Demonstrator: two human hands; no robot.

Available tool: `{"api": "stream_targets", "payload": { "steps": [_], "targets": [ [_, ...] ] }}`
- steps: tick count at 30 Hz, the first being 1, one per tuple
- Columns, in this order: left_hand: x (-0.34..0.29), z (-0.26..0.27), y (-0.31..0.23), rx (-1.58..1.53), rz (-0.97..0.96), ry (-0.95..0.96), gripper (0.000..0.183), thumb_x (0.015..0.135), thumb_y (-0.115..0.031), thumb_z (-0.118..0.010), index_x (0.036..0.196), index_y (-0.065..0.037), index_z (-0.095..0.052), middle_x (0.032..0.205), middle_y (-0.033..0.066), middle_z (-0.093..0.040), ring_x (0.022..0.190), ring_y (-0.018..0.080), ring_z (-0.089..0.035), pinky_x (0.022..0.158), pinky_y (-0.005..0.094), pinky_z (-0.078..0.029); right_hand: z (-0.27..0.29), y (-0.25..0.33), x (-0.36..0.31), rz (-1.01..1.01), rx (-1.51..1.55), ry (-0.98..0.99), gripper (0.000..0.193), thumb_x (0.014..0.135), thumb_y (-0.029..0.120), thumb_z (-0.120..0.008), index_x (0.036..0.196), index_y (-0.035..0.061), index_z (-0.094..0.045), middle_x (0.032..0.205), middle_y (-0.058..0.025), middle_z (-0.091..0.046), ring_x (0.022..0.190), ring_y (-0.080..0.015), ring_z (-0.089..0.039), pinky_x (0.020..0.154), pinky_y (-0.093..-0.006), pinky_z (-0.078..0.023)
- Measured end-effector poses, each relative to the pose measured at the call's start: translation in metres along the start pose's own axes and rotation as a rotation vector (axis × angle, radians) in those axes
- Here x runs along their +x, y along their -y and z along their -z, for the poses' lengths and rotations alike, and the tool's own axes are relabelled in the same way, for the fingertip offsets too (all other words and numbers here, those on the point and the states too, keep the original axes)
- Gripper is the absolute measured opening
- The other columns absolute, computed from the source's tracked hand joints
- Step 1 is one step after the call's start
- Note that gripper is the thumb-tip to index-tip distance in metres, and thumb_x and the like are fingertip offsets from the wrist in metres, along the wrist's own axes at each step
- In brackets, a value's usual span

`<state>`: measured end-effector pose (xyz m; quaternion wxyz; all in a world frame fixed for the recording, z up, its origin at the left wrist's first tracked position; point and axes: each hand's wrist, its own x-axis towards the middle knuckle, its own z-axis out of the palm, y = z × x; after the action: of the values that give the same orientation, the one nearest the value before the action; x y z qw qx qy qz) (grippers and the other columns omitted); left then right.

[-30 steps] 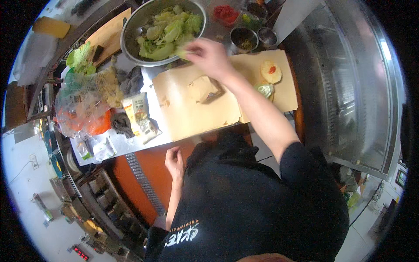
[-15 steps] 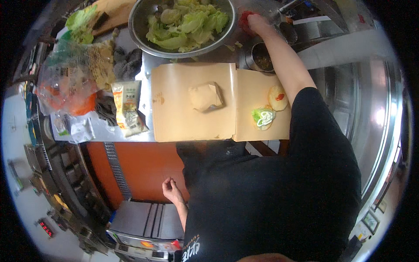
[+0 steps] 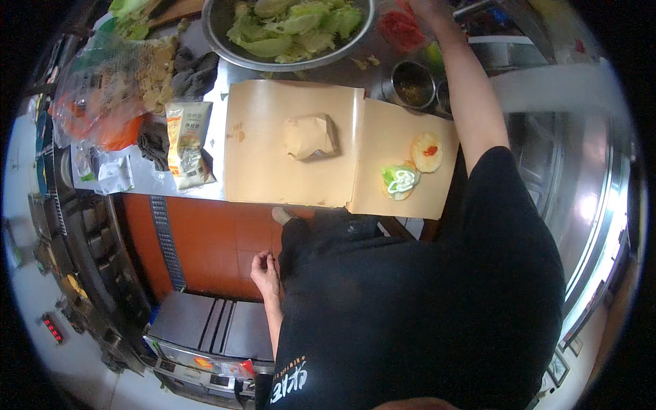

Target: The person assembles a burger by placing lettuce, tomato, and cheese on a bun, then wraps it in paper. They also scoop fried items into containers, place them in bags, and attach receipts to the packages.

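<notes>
At the top edge my right hand (image 3: 432,9) is partly cut off, its fingers closed at a red slice over a heap of red slices (image 3: 402,31) that look like tomato. My left hand (image 3: 265,273) hangs low beside my body above the floor, fingers loosely curled, nothing seen in it. On brown paper (image 3: 369,181) lie two bun halves: one bun half (image 3: 426,152) bears a red dab of sauce, the other carries lettuce (image 3: 394,175) topped with white sauce. A wrapped paper parcel (image 3: 309,137) sits on the left sheets.
A large steel bowl (image 3: 217,53) of lettuce stands at the back. Beside my right forearm is a metal pot (image 3: 413,85). On the left are a sauce pouch (image 3: 187,145), dark cloths (image 3: 194,74) and a clear plastic bag (image 3: 89,102). Below is a grey-topped unit (image 3: 184,321).
My right hand has moved up and right from the red slices, uncovering more of them. The whole view has shifted slightly. My left hand still hangs low.
</notes>
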<state>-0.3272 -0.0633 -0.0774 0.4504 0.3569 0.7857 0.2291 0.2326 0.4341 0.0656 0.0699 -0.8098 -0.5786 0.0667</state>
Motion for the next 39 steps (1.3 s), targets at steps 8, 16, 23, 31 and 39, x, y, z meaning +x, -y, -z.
{"api": "stream_targets", "payload": {
  "steps": [8,16,23,31,39],
  "targets": [
    [0.012,0.009,0.052,-0.104,0.040,0.108,0.008,0.102,-0.004,-0.066,0.108,0.002,-0.066,0.100,0.0079,-0.070,0.089,0.0145,-0.065,0.084,0.0297,-0.055,0.055,-0.043,-0.192,-0.071,0.447,0.278,0.014,0.097,0.015,-0.074,0.103,0.0030,-0.075,0.077,-0.0075,-0.071,0.067,-0.0147,-0.069,0.065,-0.0319,-0.057],
    [0.019,0.051,0.107,-0.125,0.089,0.189,0.009,0.102,-0.005,-0.066,0.109,0.000,-0.067,0.097,0.0046,-0.069,0.087,0.0140,-0.065,0.085,0.0291,-0.055,-0.051,-0.095,-0.334,-0.364,0.074,0.042,0.043,0.089,0.045,-0.080,0.112,0.0087,-0.079,0.094,-0.0143,-0.079,0.089,-0.0294,-0.077,0.084,-0.0391,-0.059],
    [-0.015,0.128,0.158,-0.043,-0.025,-0.009,0.013,0.098,-0.008,-0.067,0.109,-0.002,-0.070,0.099,0.0071,-0.072,0.090,0.0173,-0.066,0.084,0.0338,-0.056,-0.011,0.043,-0.398,-0.147,0.361,-0.252,0.029,0.100,0.033,-0.072,0.102,0.0047,-0.076,0.091,-0.0098,-0.076,0.080,-0.0172,-0.069,0.075,-0.0335,-0.054],
    [-0.093,0.346,0.358,-0.374,0.249,-0.547,0.019,0.097,-0.023,-0.069,0.108,-0.008,-0.072,0.098,0.0138,-0.074,0.091,0.0281,-0.071,0.082,0.0438,-0.058,-0.177,0.420,-0.696,0.542,0.324,0.919,0.041,0.107,0.028,-0.062,0.134,-0.0026,-0.068,0.131,-0.0167,-0.073,0.120,-0.0242,-0.069,0.109,-0.0347,-0.049],
    [-0.227,0.586,0.556,-0.271,0.511,-1.332,0.019,0.096,-0.025,-0.075,0.104,-0.008,-0.075,0.096,0.0114,-0.079,0.091,0.0267,-0.076,0.083,0.0391,-0.058,-0.184,0.760,-0.972,1.681,0.150,1.058,0.032,0.098,0.014,-0.071,0.128,0.0023,-0.070,0.121,-0.0197,-0.075,0.110,-0.0309,-0.073,0.099,-0.0390,-0.055]
  ]
}}
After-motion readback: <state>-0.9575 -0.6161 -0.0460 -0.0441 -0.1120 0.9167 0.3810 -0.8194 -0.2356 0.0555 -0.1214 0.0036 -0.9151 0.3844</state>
